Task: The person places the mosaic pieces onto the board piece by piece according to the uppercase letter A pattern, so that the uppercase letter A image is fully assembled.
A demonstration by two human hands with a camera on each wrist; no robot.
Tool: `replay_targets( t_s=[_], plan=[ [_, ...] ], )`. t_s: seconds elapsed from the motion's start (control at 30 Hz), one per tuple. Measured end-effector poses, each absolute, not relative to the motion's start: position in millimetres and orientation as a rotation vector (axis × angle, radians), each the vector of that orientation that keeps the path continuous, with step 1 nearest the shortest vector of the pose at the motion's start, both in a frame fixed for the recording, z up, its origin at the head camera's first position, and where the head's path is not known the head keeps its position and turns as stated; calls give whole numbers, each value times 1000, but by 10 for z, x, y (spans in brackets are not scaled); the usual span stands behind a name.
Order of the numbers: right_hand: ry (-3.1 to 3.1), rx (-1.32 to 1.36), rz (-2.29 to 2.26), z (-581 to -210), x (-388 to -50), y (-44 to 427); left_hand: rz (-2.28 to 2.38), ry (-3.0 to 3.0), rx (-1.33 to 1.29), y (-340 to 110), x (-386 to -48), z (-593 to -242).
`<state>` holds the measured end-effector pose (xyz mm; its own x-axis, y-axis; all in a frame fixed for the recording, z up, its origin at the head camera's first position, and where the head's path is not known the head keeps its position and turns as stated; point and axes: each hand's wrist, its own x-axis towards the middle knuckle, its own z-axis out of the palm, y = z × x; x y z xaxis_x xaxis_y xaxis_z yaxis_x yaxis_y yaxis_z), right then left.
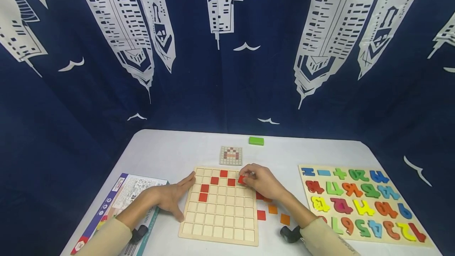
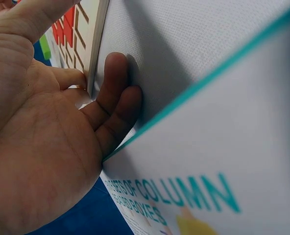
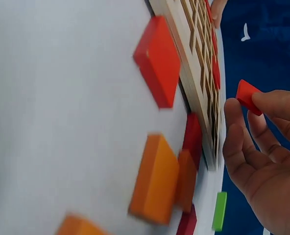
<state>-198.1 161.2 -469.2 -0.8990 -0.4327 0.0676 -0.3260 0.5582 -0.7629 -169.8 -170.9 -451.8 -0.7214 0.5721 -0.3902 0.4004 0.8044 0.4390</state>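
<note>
A wooden grid board (image 1: 220, 222) lies on the white table, with several red square tiles (image 1: 203, 197) set in its upper cells. My right hand (image 1: 262, 180) pinches one red tile (image 3: 248, 97) between thumb and fingers over the board's upper right part. On the board's left edge rests my left hand (image 1: 173, 196), fingers spread, thumb lower along the side; it holds nothing. In the left wrist view its palm and fingers show beside the board's edge. Above the board lies a small pattern card (image 1: 231, 155) with a coloured grid design.
Loose red (image 1: 261, 215) and orange tiles (image 1: 285, 219) lie right of the board, partly under my right forearm. A tray of colourful numbers (image 1: 355, 208) is at the right. A printed box (image 1: 121, 196) sits at the left, beneath my left forearm. A green block (image 1: 256, 141) lies at the back.
</note>
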Motion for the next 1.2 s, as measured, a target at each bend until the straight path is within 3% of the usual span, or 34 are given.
replay_targets(
  t_s=[1.2],
  plan=[
    [2304, -933, -1220, -4692, -1787, 629, 419, 2474, 727, -1714, -1683, -4492]
  ],
)
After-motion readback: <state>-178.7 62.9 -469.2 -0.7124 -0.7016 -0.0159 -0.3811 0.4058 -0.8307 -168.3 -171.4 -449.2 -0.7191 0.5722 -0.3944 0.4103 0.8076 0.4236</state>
